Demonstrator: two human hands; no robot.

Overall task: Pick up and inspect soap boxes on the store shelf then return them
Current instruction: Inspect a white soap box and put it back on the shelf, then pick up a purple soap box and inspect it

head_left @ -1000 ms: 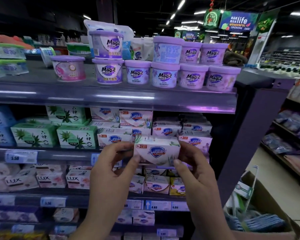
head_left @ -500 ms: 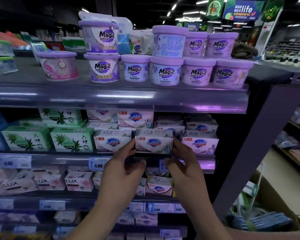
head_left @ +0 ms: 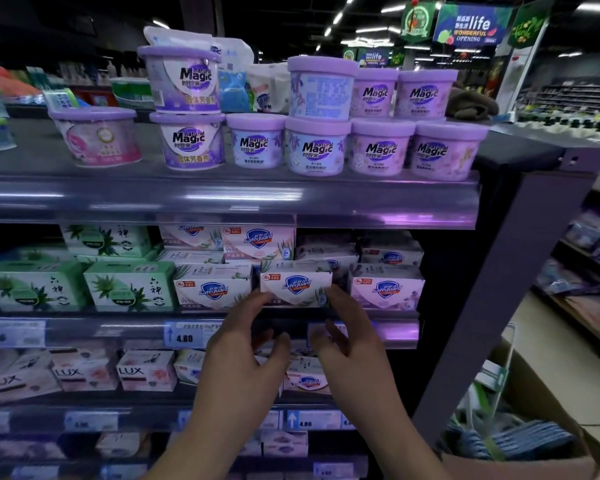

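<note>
A white Safeguard soap box (head_left: 295, 284) with a blue shield logo stands on the second shelf (head_left: 101, 329), in the front row between two more Safeguard boxes (head_left: 212, 289) (head_left: 387, 287). My left hand (head_left: 243, 344) reaches up from below, and its fingertips touch the box's lower left corner. At the lower right corner are the fingertips of my right hand (head_left: 354, 341). Both thumbs hang apart below the shelf edge, off the box. More Safeguard boxes are stacked behind and above it.
Green soap boxes (head_left: 129, 287) fill the shelf's left part. Purple Magic tubs (head_left: 314, 147) stand on the top shelf. LUX boxes (head_left: 146, 370) lie one shelf down. The shelf's dark end post (head_left: 492, 289) is at the right, with an open cardboard carton (head_left: 534, 410) on the floor beside it.
The soap box went from held out in front of me, pinched by both hands, back into its slot on the shelf. My thumbs have come off it and my hands have loosened.
</note>
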